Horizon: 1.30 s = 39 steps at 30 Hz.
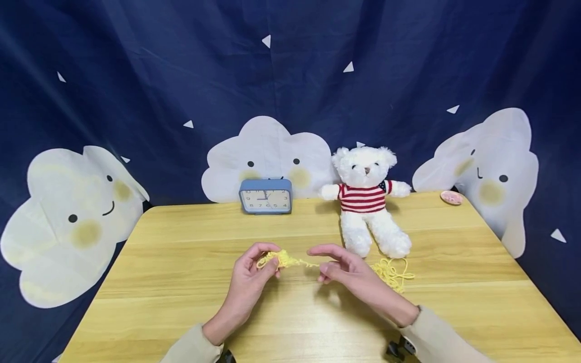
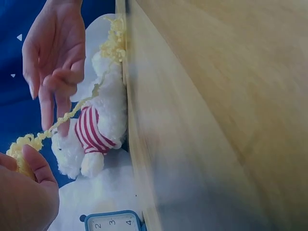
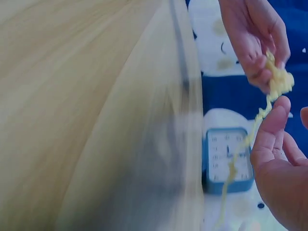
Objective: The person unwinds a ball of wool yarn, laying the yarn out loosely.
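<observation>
Between its thumb and fingers my left hand (image 1: pixel 251 272) pinches a small bunch of yellow yarn (image 1: pixel 285 259) above the table. From that bunch a crinkled yarn strand (image 2: pixel 72 113) stretches across to my right hand (image 1: pixel 347 264) and past its fingertips. The right hand's thumb and forefinger stand apart in the head view; in the left wrist view some of its fingers are straight, others bent. Whether the strand touches the fingers is hard to tell. Beyond the right hand, a loose yellow yarn heap (image 1: pixel 394 275) lies on the table.
Behind the yarn heap sits a white teddy bear (image 1: pixel 363 199) in a red-striped shirt. A blue alarm clock (image 1: pixel 266 196) stands at the table's back edge. At the back right corner lies a small pink oval object (image 1: pixel 451 197). A dark blue curtain (image 1: pixel 299 65) hangs behind the wooden table (image 1: pixel 181 252).
</observation>
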Each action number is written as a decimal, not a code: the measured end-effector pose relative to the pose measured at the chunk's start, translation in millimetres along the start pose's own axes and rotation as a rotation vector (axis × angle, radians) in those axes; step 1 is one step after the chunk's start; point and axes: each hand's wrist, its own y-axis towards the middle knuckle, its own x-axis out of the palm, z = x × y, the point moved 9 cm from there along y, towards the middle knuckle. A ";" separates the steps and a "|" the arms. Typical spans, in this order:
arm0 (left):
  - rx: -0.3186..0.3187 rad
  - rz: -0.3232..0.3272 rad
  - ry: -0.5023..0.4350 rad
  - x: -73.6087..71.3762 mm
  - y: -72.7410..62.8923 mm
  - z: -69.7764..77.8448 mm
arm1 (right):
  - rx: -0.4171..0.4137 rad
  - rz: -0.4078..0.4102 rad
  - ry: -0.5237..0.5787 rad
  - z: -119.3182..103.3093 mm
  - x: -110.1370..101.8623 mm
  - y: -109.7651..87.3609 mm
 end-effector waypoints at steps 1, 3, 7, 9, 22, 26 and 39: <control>-0.001 -0.004 -0.001 1.1 0.1 0.0 | 0.002 -0.013 0.016 -0.1 4.6 2.8; -0.003 -0.009 -0.002 2.9 0.1 0.1 | 0.004 -0.035 0.050 0.4 12.5 7.6; -0.003 -0.014 0.003 4.2 0.6 0.5 | 0.012 -0.047 0.086 2.5 21.5 13.3; -0.001 -0.010 0.006 3.3 1.0 1.0 | 0.030 -0.042 0.094 4.1 23.3 14.9; -0.001 0.004 0.005 -1.4 1.1 1.8 | 0.035 0.138 0.013 2.7 -4.4 6.8; 0.016 0.008 0.003 -3.3 0.8 3.5 | 0.036 0.177 -0.027 1.0 -17.4 -0.7; 0.040 0.058 0.024 -12.2 -1.3 7.6 | -0.044 0.313 -0.094 -21.4 -54.7 -33.7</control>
